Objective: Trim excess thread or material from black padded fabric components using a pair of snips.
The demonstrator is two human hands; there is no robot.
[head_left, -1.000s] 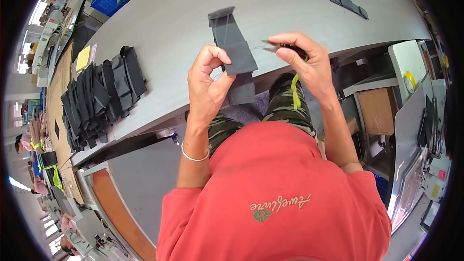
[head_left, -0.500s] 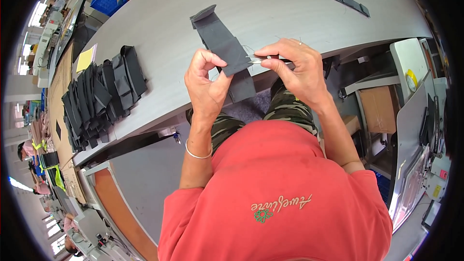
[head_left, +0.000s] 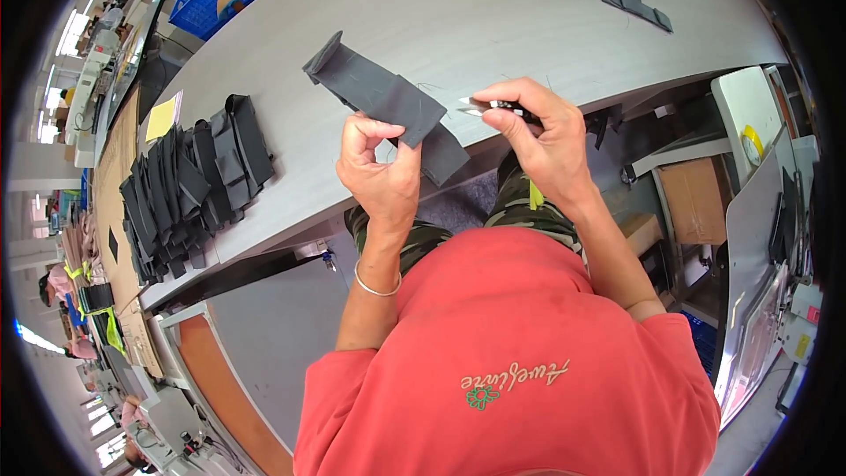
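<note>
Above the smooth grey worktop [head_left: 493, 9] edge, the left hand [head_left: 381, 178] pinches a long, matte dark fabric strip [head_left: 381, 99]; just right of the strip, the right hand [head_left: 548, 143] grips small metal snips [head_left: 490, 107].

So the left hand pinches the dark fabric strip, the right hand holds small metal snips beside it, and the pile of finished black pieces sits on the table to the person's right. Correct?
Not quite. The head view shows the pile of black pieces on the grey table to the person's left, not right. The rest holds: the left hand pinches the dark fabric strip, and the right hand holds small metal snips beside it.
</note>
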